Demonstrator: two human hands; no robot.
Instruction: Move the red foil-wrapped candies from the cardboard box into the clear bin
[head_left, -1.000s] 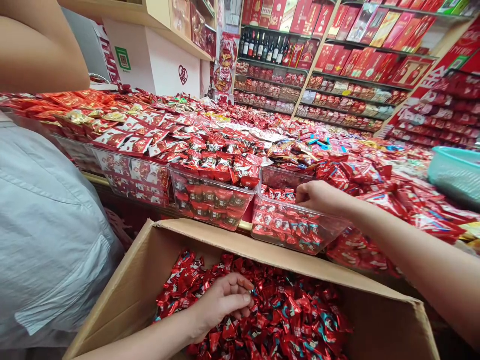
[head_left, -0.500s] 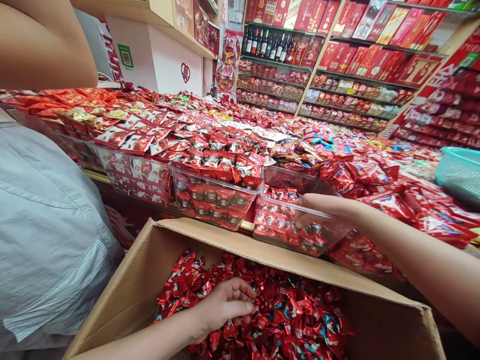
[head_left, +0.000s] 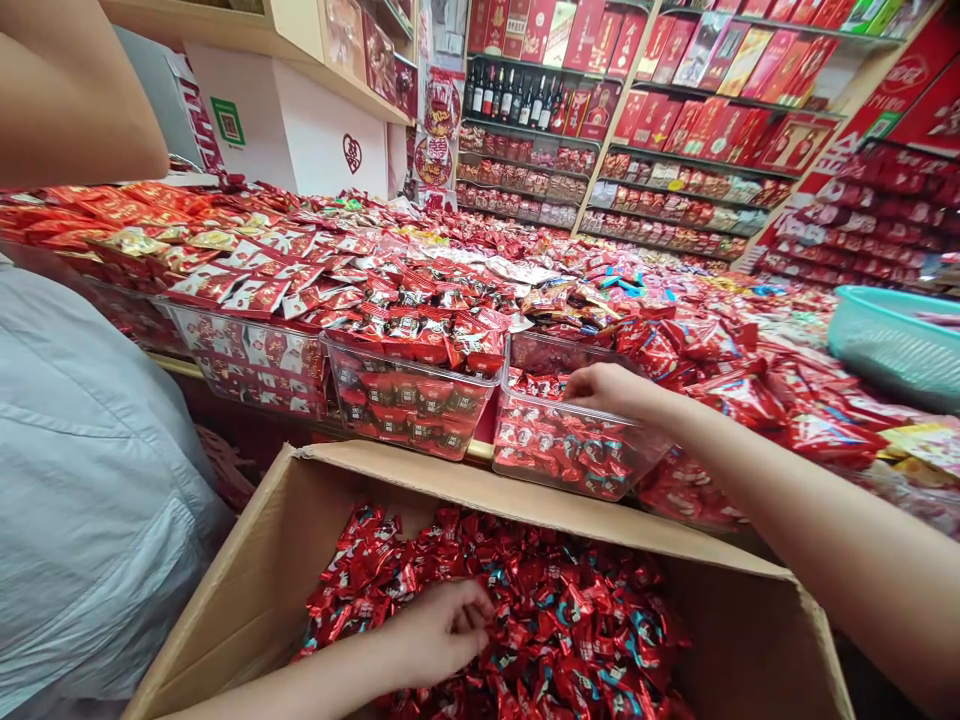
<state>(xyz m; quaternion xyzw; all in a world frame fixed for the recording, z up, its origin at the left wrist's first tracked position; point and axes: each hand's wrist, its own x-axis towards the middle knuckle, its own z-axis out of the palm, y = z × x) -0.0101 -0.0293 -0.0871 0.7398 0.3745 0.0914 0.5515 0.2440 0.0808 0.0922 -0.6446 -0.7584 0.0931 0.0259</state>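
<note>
My left hand (head_left: 439, 630) is down in a big cardboard box (head_left: 247, 590), its fingers curled into the heap of red foil-wrapped candies (head_left: 585, 630). My right hand (head_left: 611, 390) reaches over a clear plastic bin (head_left: 577, 455) that is part-filled with the same kind of red candies; the fingers point down over the bin's right side. Whether anything is between those fingers cannot be made out.
A person in a light grey shirt (head_left: 82, 500) stands close at the left, one bare arm (head_left: 67, 100) raised. More clear bins (head_left: 409, 400) of red sweets line the counter. A teal basket (head_left: 896, 345) sits at the right. Shelves of red boxes (head_left: 697, 60) fill the back wall.
My right hand has lifted from inside the clear bin and drawn slightly left over it. My left hand has dug lower into the box's candies, fingers more closed. The view shifted a little.
</note>
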